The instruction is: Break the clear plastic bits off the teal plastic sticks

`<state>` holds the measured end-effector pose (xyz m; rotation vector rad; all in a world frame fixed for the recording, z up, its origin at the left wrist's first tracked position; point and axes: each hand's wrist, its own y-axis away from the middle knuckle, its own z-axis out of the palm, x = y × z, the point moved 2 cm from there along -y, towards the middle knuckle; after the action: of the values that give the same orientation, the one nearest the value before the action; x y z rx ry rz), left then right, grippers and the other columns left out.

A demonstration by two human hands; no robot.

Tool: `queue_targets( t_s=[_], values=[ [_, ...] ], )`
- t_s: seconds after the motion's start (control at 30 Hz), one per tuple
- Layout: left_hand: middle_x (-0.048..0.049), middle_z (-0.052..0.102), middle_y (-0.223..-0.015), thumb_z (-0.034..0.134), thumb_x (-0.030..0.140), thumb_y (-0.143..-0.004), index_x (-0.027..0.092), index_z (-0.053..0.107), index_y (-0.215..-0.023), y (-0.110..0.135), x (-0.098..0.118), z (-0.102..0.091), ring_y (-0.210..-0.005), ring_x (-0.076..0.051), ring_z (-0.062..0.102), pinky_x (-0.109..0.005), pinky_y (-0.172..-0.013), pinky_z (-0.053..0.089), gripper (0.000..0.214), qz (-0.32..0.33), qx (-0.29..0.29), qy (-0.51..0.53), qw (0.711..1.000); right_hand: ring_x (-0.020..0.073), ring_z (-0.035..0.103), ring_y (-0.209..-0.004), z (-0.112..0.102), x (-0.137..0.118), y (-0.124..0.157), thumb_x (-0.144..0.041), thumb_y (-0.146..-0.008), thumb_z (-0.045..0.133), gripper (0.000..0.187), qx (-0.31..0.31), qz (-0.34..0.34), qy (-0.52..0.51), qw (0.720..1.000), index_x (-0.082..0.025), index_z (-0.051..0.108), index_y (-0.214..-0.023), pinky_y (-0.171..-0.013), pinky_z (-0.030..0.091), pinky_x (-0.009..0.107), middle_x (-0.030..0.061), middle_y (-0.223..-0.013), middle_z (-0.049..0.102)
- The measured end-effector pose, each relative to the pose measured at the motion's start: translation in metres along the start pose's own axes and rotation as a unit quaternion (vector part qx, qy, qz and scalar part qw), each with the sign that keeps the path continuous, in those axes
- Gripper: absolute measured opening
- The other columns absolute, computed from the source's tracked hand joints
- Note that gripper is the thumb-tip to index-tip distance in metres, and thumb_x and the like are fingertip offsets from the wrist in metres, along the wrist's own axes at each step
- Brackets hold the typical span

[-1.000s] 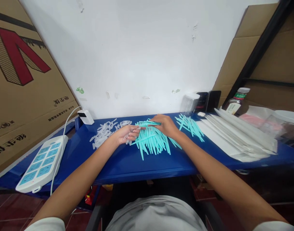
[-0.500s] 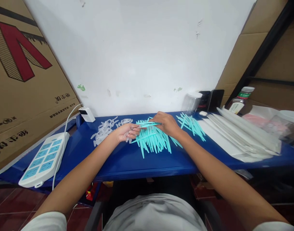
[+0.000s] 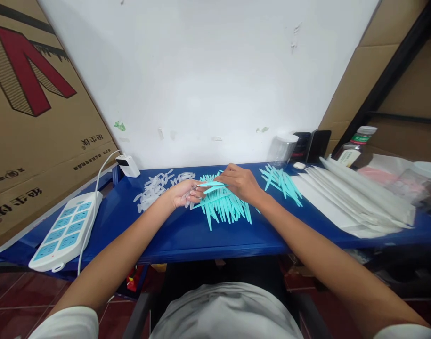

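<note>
Just left of the frame's centre, the left hand [image 3: 183, 193] had its fingers curled around clear plastic pieces [image 3: 189, 205], while the right hand [image 3: 241, 183], at the centre, pinched a few teal sticks [image 3: 215, 189] above a heap of sticks [image 3: 225, 210]. A clear pile [image 3: 151, 191] lay left of centre, a smaller teal pile [image 3: 282, 183] right of centre.

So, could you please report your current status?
Left hand curled, apparently holding small translucent plastic pieces. Right hand gripping slim, tapered turquoise plastic sticks. Matching pile beneath; no obstruction visible.
</note>
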<state>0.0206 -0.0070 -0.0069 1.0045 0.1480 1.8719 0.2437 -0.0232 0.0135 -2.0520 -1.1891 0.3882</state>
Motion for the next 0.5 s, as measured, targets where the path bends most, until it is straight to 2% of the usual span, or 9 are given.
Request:
queue_targets(
  t_s=[0.1, 0.3, 0.5],
  values=[
    [0.0063, 0.027, -0.051, 0.04, 0.024, -0.104, 0.023, 0.031, -0.071, -0.001, 0.0, -0.002, -0.034, -0.008, 0.028, -0.015, -0.029, 0.025, 0.034, -0.01, -0.002, -0.002, 1.0, 0.0203, 0.058, -0.092, -0.002, 0.001, 0.0, -0.004, -0.097, 0.055, 0.033, -0.014, -0.006, 0.015, 1.0, -0.024, 0.078, -0.111, -0.059, 0.038, 0.03, 0.0038, -0.093, 0.077],
    [0.0046, 0.033, -0.054, 0.042, 0.022, -0.103, 0.022, 0.036, -0.072, -0.004, 0.003, -0.012, -0.036, -0.008, 0.03, -0.015, -0.03, 0.027, 0.031, -0.007, -0.082, -0.013, 0.997, 0.0204, 0.058, -0.096, -0.002, 0.005, 0.001, 0.0, -0.093, 0.055, 0.038, -0.032, 0.0, 0.021, 0.999, -0.026, 0.077, -0.108, -0.057, 0.035, 0.03, 0.0025, -0.093, 0.076],
    [0.0049, 0.035, -0.054, 0.049, 0.02, -0.101, 0.019, 0.042, -0.073, -0.002, 0.001, -0.009, -0.037, -0.007, 0.032, -0.014, -0.032, 0.027, 0.029, 0.007, -0.063, -0.016, 0.998, 0.0209, 0.056, -0.091, 0.001, -0.003, 0.0, -0.003, -0.096, 0.052, 0.039, -0.023, 0.001, -0.014, 1.0, -0.027, 0.078, -0.112, -0.061, 0.038, 0.03, 0.0038, -0.093, 0.075]
  ],
)
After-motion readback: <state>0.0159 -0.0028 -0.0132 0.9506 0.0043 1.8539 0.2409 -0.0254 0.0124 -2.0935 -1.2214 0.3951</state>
